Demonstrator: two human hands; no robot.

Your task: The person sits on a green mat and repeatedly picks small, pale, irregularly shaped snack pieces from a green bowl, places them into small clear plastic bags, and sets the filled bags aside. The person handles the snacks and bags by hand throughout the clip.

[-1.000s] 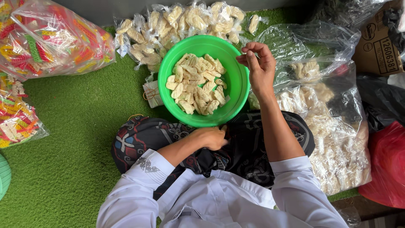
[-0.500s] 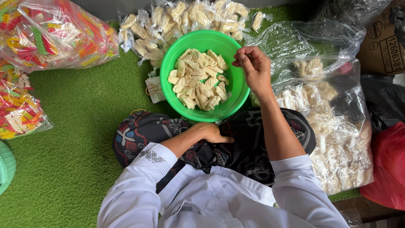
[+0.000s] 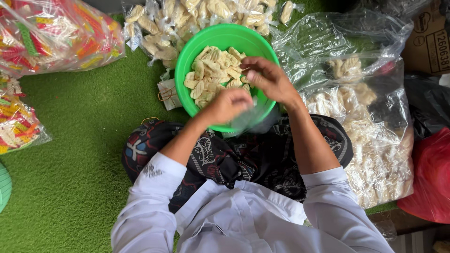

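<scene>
Crackers in bags, far left edge of the green mat (image 3: pixel 84 154): two clear bags of coloured crackers, one at the top left corner (image 3: pixel 56 35), one lower down against the left edge (image 3: pixel 18 124). Both lie well apart from my hands.

Packets of pale crackers (image 3: pixel 197 16), top edge of the mat: small sealed packs heaped just behind the bowl, some touching its rim.

Rubber bands (image 3: pixel 165 93), small bundle on the mat just left of the bowl.

Green bowl (image 3: pixel 220 35), centre, in front of my crossed legs: round plastic, partly filled with loose pale crackers (image 3: pixel 211 70).

Left hand (image 3: pixel 227 105), over the near rim of the bowl: fingers curled and pinching a small thin clear bag (image 3: pixel 246 119), which hangs blurred over the rim towards my lap.

Right hand (image 3: pixel 267 77), over the right side of the bowl, close beside the left: fingertips drawn together. Whether they grip a cracker or the mouth of the bag I cannot tell.

Large clear sack of pale crackers (image 3: pixel 375 140), right side of the mat, mouth open and slumped. Red bag (image 3: pixel 429 178) at the right edge beyond it.

Risks, as I judge them: the thin film could slip from my left pinch and spill crackers onto my lap; brittle pieces could snap under tight fingertips; a forearm leaning on the near rim could tip the bowl.
</scene>
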